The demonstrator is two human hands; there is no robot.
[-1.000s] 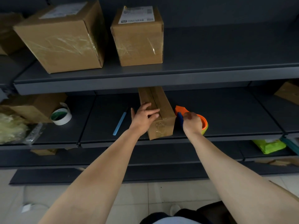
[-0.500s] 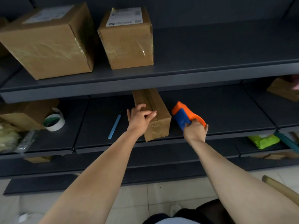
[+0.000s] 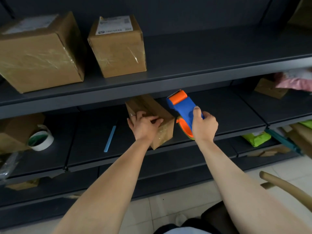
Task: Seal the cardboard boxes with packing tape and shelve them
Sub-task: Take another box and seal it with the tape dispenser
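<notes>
I see dark grey metal shelving [image 3: 185,71] filling most of the frame, with pale floor tiles [image 3: 168,208] along the bottom. On the upper shelf at upper left sit two sealed cartons: a big box [image 3: 38,53] and, just to its right, a smaller labelled box [image 3: 118,48]. On the middle shelf, at centre, lies the long box [image 3: 152,112], end toward me and reaching to the shelf's front edge. At far left of that shelf is another carton [image 3: 18,129] with a white tape roll [image 3: 41,140] leaning beside it. A brown flat piece [image 3: 270,88] and something pink [image 3: 293,80] lie at far right. Below those, a lime green packet [image 3: 256,138] sits on a lower shelf. A curved tan bar [image 3: 287,188] crosses the lower right corner. A thin blue stick [image 3: 110,139] lies between the roll and the long box.

My left hand [image 3: 143,125] rests on the long box's near end, fingers spread and curled over its top. My right hand [image 3: 203,125] is closed round the handle of the blue and orange dispenser [image 3: 183,108], held just right of the long box, roller end pointing up toward the shelf above.
</notes>
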